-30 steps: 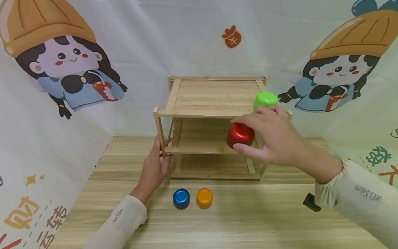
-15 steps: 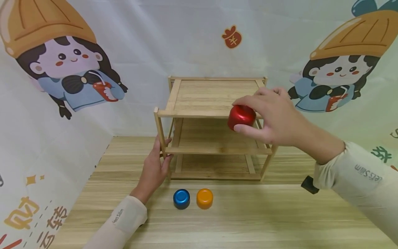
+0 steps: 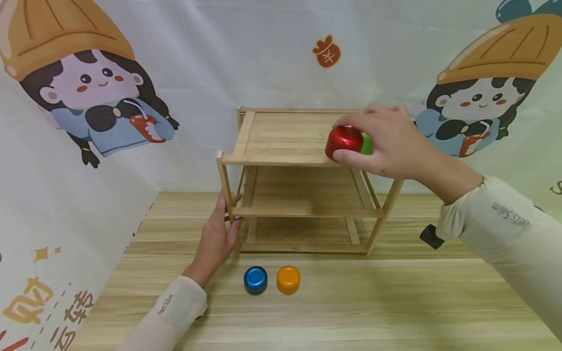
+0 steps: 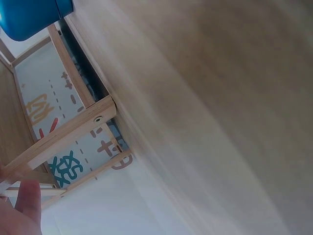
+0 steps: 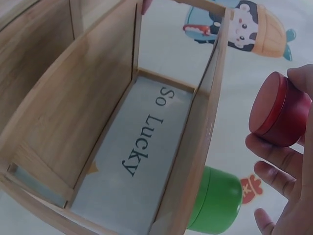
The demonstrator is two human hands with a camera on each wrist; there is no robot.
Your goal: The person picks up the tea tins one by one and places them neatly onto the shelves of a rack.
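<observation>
My right hand (image 3: 391, 141) pinches a red metallic round tin (image 3: 344, 142) between thumb and fingers, at the front right of the top board of a three-tier wooden shelf rack (image 3: 285, 134). In the right wrist view the red tin (image 5: 279, 110) is held level with the top board, apart from it. A green tin (image 5: 217, 200) stands on that board near its right end, mostly hidden behind the right hand in the head view. My left hand (image 3: 217, 239) grips the rack's front left post. On the tabletop before the rack are a blue tin (image 3: 255, 280) and an orange tin (image 3: 288, 279).
The wood-grain tabletop (image 3: 342, 307) extends in front of and beside the rack. A pale printed cloth (image 3: 197, 73) with cartoon figures stands behind and at both sides. A small black block (image 3: 432, 236) shows under the right sleeve.
My right hand has raised the red tin from before the middle tier to the top board's front edge. The left hand, blue tin and orange tin have stayed in place.
</observation>
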